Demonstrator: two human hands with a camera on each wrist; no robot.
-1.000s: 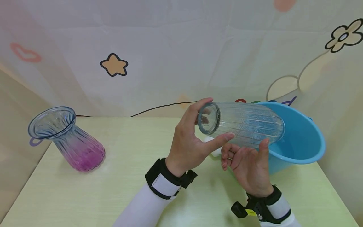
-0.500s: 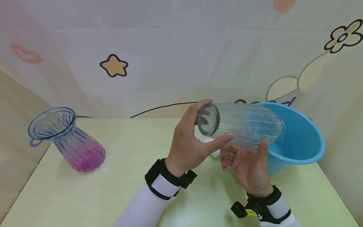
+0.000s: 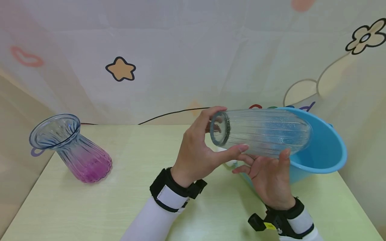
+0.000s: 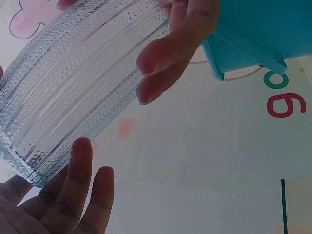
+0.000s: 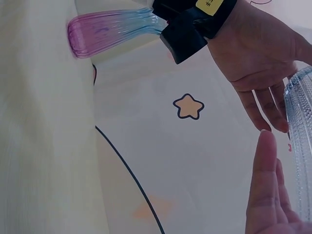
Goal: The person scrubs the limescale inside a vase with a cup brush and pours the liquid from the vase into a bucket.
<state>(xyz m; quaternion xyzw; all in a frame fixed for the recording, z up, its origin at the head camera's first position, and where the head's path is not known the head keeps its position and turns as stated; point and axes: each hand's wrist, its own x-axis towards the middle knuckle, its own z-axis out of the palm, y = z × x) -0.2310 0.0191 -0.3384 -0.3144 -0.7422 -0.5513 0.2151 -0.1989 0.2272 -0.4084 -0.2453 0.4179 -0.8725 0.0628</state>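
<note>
A clear ribbed glass vase [image 3: 256, 130] is held on its side above the table. My left hand [image 3: 197, 149] grips its thick-ringed end, thumb along the near side and fingers behind. Beneath the other end, my right hand [image 3: 269, 177] supports the vase, its thumb on the near side and fingers spread under it. That far end overlaps the blue bucket [image 3: 327, 167] in the head view. In the left wrist view the bumpy glass [image 4: 83, 83] lies between both hands. A glass vase fading from blue to pink [image 3: 87, 157] stands at the table's left.
A small white object [image 3: 230, 163] lies partly hidden behind my hands. The pale table [image 3: 135, 201] meets a printed cloth backdrop [image 3: 181, 67] at its back edge. A purple loop [image 3: 37, 152] shows below the blue-pink vase's rim.
The clear vase's far end has shifted slightly right, farther across the bucket. My right hand has moved a little right and its fingers have spread. The blue-pink vase stays put.
</note>
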